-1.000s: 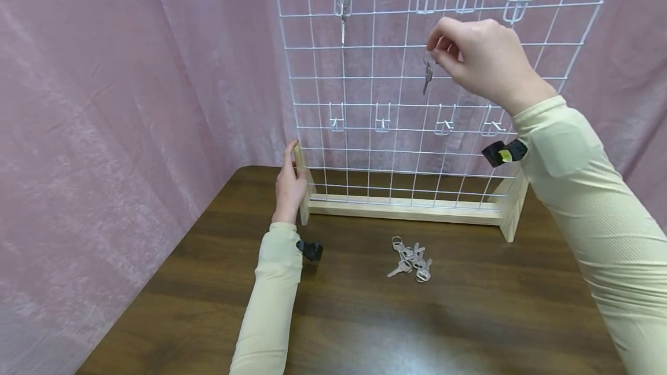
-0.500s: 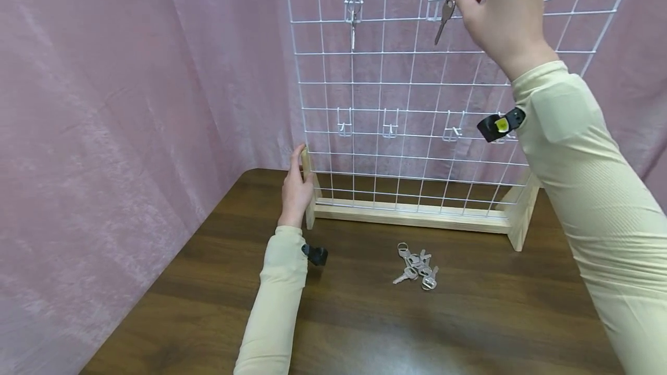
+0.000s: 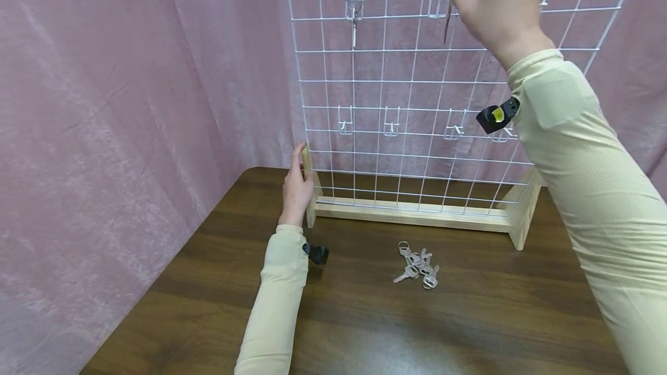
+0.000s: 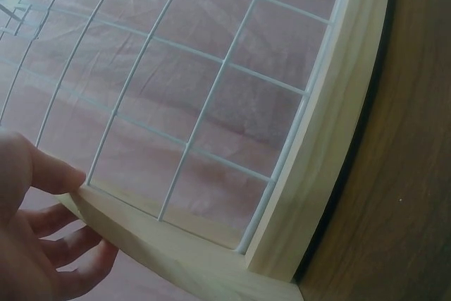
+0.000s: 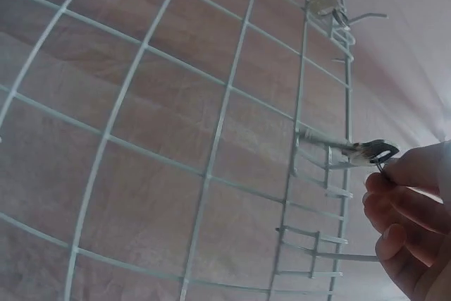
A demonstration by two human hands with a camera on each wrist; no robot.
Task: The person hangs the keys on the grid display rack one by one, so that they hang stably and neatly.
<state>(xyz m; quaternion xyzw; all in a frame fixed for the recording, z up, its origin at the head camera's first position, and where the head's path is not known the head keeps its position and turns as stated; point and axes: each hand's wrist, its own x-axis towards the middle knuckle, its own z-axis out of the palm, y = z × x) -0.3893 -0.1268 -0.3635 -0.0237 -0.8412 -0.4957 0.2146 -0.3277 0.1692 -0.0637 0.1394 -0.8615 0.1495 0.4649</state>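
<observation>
High at the white wire grid (image 3: 383,65), my right hand (image 3: 500,7) pinches the small ring of a silver key (image 3: 447,25). The key hangs below the fingertips, right by the second hook (image 3: 436,6) along the top row. In the right wrist view the ring is between thumb and fingers, and the key (image 5: 363,151) overlaps that hook. My left hand (image 3: 297,192) grips the left upright of the wooden stand (image 3: 411,217); the left wrist view shows thumb and fingers (image 4: 67,248) on either side of the wood (image 4: 141,244).
Another key (image 3: 354,30) hangs from the top left hook. Several keys with rings (image 3: 417,265) lie in a pile on the brown table (image 3: 354,317). Lower hooks (image 3: 391,128) line the grid's middle. A pink curtain (image 3: 130,103) stands behind and to the left.
My right hand has risen with the key from mid-grid to the top hook row, and the key has turned edge-on. The left hand keeps its grip on the stand.
</observation>
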